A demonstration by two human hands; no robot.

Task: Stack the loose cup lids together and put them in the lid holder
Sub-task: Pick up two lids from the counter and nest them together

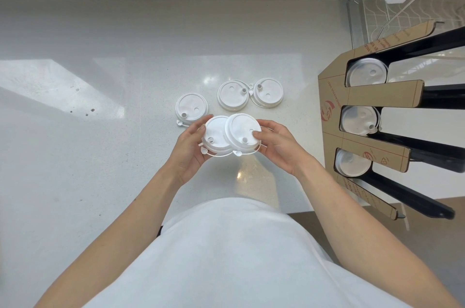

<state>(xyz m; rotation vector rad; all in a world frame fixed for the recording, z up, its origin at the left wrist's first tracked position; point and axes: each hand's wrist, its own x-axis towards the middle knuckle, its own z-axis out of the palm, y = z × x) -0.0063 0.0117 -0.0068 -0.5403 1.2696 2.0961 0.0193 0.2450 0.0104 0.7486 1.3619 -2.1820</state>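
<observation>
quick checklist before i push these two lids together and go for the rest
1. Left hand has a firm hold on the left lid: ok, fingers wrap its edge.
2. Right hand holds the right lid: ok, thumb on top.
3. Both lids face the same way: ok, tops up with spouts toward the person.
4. Lids lined up to nest: not ok, the right lid only partly overlaps the left one.
5. Loose lids left on the counter: three, one lying alone and two touching.
6. Room in the lid holder: cannot tell, each of its three slots already shows lids.
</observation>
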